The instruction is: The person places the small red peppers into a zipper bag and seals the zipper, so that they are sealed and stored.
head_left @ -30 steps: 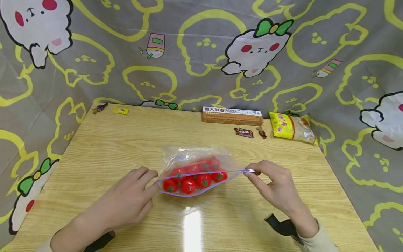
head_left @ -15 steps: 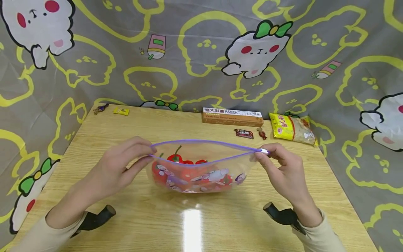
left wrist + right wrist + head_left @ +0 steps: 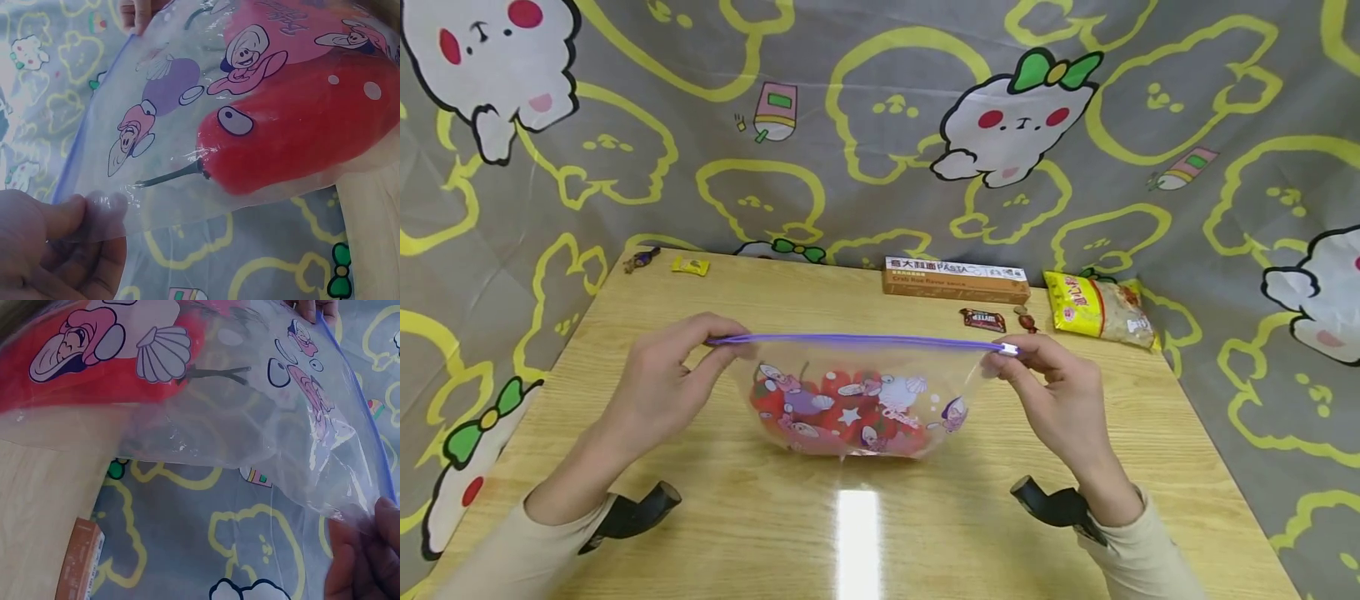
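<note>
A see-through zip bag (image 3: 850, 417) with printed cartoon shells and a purple zip strip hangs upright between my hands, its base at the tabletop. Inside are several red vegetables (image 3: 281, 131) with green stems, partly masked by the print. My left hand (image 3: 658, 392) pinches the bag's top left corner between thumb and fingers. At the opposite top corner my right hand (image 3: 1060, 400) pinches the bag beside the white zip slider (image 3: 1008, 349). Seen from the front, the strip's two edges lie together in one line; whether they are sealed I cannot tell.
Along the table's (image 3: 760, 517) back stand a pasta box (image 3: 955, 281) and a yellow food packet (image 3: 1101, 310). A dark red wrapped sweet (image 3: 982, 320) and a small red one (image 3: 1025, 319) lie before them. Far left are a yellow sweet (image 3: 690, 266) and a purple one (image 3: 642, 258).
Both hands have raised the bag's mouth from low over the table, tilting the bag upright. Its gaping opening has narrowed to one straight line as the left hand moved outward.
</note>
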Tool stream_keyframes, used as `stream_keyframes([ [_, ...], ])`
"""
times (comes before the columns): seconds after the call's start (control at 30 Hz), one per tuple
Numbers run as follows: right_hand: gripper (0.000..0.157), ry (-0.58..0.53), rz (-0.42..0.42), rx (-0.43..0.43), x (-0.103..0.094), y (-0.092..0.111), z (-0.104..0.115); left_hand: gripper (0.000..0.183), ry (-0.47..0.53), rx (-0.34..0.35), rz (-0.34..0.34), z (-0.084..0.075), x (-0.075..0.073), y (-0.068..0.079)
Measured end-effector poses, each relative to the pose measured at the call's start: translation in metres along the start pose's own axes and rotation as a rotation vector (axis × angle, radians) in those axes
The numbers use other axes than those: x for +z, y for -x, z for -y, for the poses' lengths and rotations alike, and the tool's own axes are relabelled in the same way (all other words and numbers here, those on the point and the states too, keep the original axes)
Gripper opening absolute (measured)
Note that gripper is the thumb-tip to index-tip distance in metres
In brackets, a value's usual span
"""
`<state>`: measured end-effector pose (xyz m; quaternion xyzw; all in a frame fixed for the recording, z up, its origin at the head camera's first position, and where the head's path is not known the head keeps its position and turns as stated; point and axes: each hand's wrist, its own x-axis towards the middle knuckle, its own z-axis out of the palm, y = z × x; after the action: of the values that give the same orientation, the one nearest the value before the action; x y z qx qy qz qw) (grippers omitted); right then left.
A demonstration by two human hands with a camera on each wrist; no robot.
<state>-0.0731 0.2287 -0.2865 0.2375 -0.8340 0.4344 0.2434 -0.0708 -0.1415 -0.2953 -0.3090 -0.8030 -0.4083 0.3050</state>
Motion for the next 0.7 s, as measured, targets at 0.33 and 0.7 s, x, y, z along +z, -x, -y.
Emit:
stream_keyframes([
  [0.33, 0.010, -0.052, -0.080, 0.050, 0.004, -0.005, 0.000, 0.019, -0.057, -0.048, -0.035, 0.004, -0.002, -0.010],
  [0.7, 0.012, -0.025, -0.041, 0.081, 0.003, -0.002, 0.002, 0.032, -0.298, 0.330, -0.047, -0.034, 0.026, -0.035],
])
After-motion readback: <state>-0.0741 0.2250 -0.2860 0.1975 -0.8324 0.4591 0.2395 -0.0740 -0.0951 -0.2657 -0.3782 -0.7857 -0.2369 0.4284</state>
